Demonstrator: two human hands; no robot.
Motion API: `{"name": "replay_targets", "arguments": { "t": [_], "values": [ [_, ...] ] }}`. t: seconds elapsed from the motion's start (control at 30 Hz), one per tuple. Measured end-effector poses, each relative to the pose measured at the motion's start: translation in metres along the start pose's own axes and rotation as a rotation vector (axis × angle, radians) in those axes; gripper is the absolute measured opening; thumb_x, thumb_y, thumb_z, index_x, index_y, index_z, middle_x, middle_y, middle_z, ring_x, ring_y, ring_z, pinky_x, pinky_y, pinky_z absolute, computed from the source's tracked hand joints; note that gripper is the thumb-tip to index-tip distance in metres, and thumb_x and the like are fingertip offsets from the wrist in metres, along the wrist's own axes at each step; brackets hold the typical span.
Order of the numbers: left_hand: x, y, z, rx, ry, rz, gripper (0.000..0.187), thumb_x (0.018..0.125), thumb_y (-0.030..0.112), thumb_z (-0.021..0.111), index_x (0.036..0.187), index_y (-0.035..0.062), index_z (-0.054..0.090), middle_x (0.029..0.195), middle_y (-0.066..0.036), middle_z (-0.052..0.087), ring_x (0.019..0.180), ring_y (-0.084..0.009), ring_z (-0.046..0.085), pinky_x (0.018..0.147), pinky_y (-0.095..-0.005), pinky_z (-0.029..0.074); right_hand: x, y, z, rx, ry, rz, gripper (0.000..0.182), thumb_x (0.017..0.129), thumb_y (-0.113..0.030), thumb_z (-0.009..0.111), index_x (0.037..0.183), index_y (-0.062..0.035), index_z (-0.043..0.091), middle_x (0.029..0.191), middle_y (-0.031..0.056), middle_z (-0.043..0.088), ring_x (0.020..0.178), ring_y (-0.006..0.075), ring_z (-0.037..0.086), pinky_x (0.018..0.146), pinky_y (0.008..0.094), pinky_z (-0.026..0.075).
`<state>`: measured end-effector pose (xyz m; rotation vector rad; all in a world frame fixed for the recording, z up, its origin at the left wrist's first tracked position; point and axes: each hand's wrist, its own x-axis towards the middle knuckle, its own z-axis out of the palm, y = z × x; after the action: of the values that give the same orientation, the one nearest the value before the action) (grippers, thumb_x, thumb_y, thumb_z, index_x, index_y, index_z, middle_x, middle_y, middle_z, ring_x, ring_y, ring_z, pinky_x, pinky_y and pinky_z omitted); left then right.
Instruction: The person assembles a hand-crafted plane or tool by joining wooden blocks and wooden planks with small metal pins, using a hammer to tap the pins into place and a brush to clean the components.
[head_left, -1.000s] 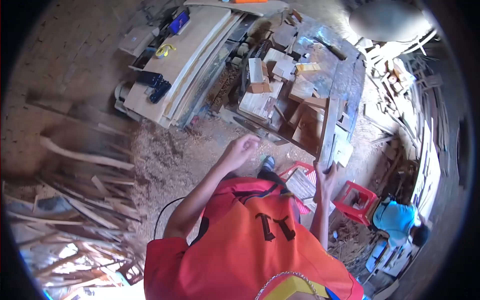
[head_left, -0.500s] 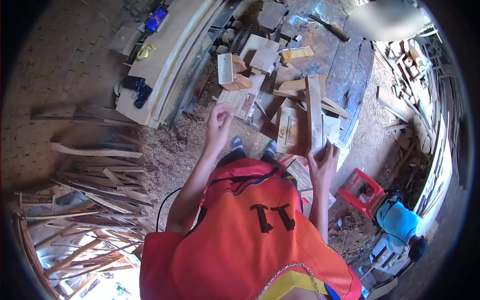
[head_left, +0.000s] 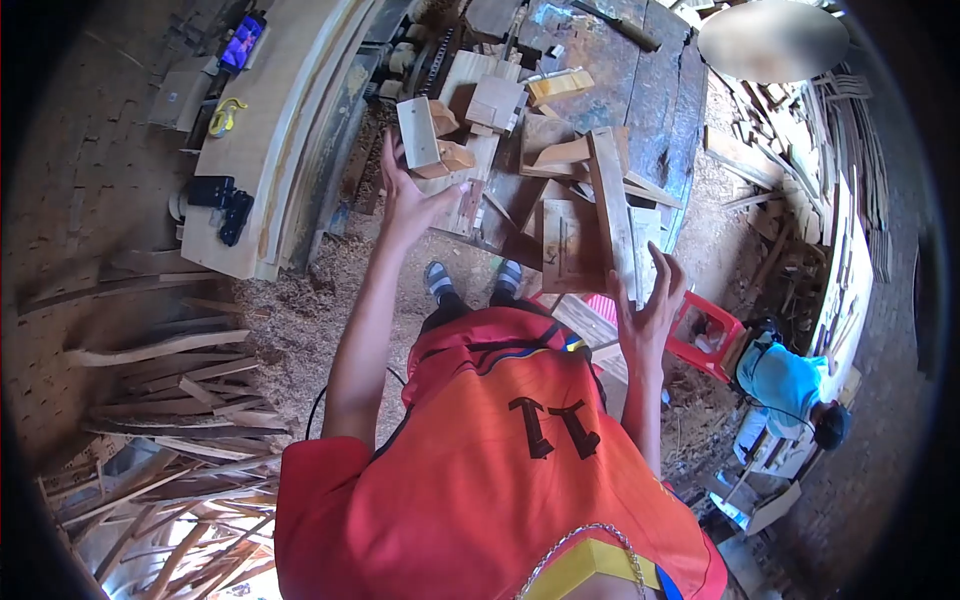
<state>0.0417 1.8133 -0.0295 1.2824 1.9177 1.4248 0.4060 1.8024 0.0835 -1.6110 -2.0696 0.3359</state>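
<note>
In the head view, the left hand (head_left: 408,205) is hovering just beside a bracket (head_left: 418,137) on the worktop (head_left: 660,120); its grip is standing spread, and I cannot tell whether a fingertip is touching the wood. The right hand (head_left: 650,300) is sitting at the near end of a long board (head_left: 610,195), its grip also standing spread, contact being unclear. The board is lying beside a panel (head_left: 573,245); a yellowish block (head_left: 560,86) is resting farther back.

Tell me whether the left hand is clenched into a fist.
No, the left hand is open, its thumb and fingers spread apart near a pale-faced wooden piece.
</note>
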Motion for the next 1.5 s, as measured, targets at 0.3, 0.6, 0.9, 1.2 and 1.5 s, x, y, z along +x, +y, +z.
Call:
{"name": "replay_targets", "arguments": {
  "t": [0.3, 0.6, 0.9, 1.2, 1.5],
  "values": [
    [0.052, 0.000, -0.028, -0.204, -0.291, 0.023, 0.129, 0.072, 0.028, 0.095, 0.164, 0.0167, 0.006, 0.158, -0.021, 0.032, 0.144, -0.0337, 0.042, 0.121, -0.0524, 0.038, -0.013, -0.014, 0.005, 0.058, -0.035, 0.009, 0.055, 0.090, -0.019, 0.080, 0.139, -0.0096, 0.058, 0.131, 0.0217, 0.054, 0.127, 0.0405, 0.053, 0.107, 0.0519, 0.043],
    [0.048, 0.040, -0.036, -0.489, -0.216, 0.145, 0.126, 0.068, 0.042, 0.098, 0.160, 0.0126, 0.018, 0.148, -0.020, 0.046, 0.134, -0.0320, 0.053, 0.113, -0.0487, 0.049, 0.033, -0.074, 0.015, 0.209, -0.104, -0.189, 0.055, 0.090, -0.017, 0.078, 0.140, -0.0070, 0.057, 0.129, 0.0189, 0.058, 0.121, 0.0386, 0.057, 0.105, 0.0484, 0.043],
    [0.015, 0.113, -0.047, -0.722, -0.084, 0.242, 0.135, 0.063, 0.062, 0.095, 0.160, 0.0047, 0.020, 0.146, -0.015, 0.048, 0.134, -0.0284, 0.053, 0.112, -0.0443, 0.048, 0.086, -0.157, 0.033, 0.221, -0.137, -0.608, 0.055, 0.092, -0.041, 0.076, 0.128, -0.0027, 0.059, 0.115, 0.0154, 0.062, 0.106, 0.0335, 0.062, 0.090, 0.0431, 0.047],
    [-0.003, 0.120, -0.047, -0.761, 0.039, 0.162, 0.117, 0.083, 0.079, 0.067, 0.160, 0.0000, 0.028, 0.159, -0.015, 0.036, 0.141, -0.0265, 0.046, 0.115, -0.0443, 0.044, 0.072, -0.182, 0.041, 0.254, -0.256, -0.617, 0.043, 0.092, -0.046, 0.073, 0.105, -0.0075, 0.058, 0.087, 0.0067, 0.059, 0.075, 0.0257, 0.067, 0.067, 0.0356, 0.051],
    [0.011, 0.105, -0.085, -1.034, 0.324, -0.205, 0.081, 0.100, 0.069, 0.049, 0.153, 0.0072, 0.044, 0.145, -0.012, 0.056, 0.132, -0.0281, 0.056, 0.113, -0.0448, 0.045, 0.064, -0.150, 0.037, 0.137, -0.170, -0.561, 0.038, 0.091, -0.041, 0.075, 0.107, -0.0091, 0.060, 0.084, 0.0068, 0.059, 0.073, 0.0262, 0.064, 0.065, 0.0397, 0.051]
  ]
}}
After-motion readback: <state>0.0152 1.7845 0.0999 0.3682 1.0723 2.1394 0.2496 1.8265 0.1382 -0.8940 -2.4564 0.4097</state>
